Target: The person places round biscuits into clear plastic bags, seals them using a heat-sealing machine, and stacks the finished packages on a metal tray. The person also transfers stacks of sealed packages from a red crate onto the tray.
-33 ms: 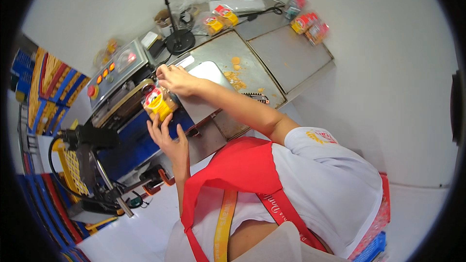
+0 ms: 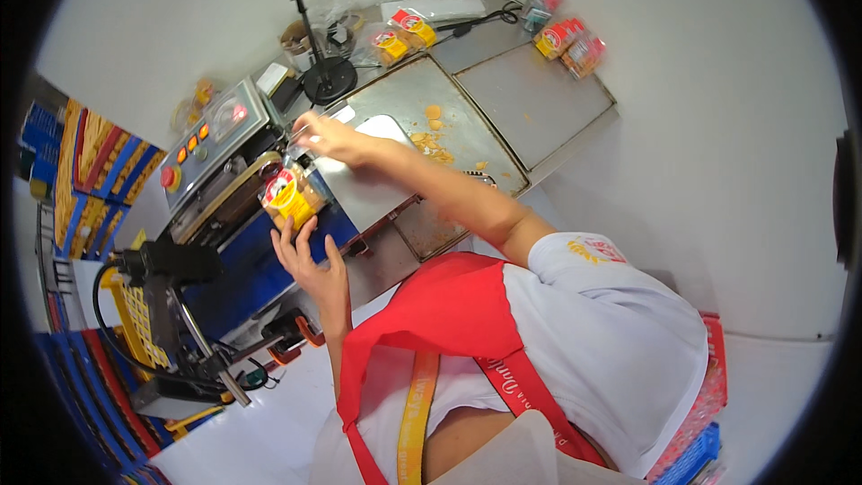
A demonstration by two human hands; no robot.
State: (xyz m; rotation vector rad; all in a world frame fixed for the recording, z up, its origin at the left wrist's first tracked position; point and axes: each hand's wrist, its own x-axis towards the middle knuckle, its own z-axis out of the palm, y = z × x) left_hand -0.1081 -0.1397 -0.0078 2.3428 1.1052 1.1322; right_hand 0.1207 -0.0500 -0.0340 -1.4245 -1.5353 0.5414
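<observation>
A clear bag of brown cookies or similar baked pieces (image 2: 294, 202), with a red and yellow label, lies tilted over the blue conveyor belt (image 2: 238, 274) of a band sealing machine, beside its long metal rail. My left hand (image 2: 312, 268) comes from below, fingers spread and thumb apart, with its fingertips touching the bag's near end. At the far end my right hand (image 2: 330, 138) reaches across the metal worktop (image 2: 373, 193), its bent fingers closed on the bag's clear open-side film. That hand is slightly blurred, and its palm hides part of the film.
A control panel (image 2: 208, 135) with lit buttons and a red stop button stands behind the belt. A lamp base (image 2: 330, 81) rises beyond. Crumbs (image 2: 431, 145) lie on the metal tray. Several filled bags (image 2: 561, 38) sit far right. A black clamp arm (image 2: 171, 260) stands at near left.
The view has shifted a little. My right hand's fingers have moved slightly at the bag's film end; the bag and my left hand stay nearly in place.
</observation>
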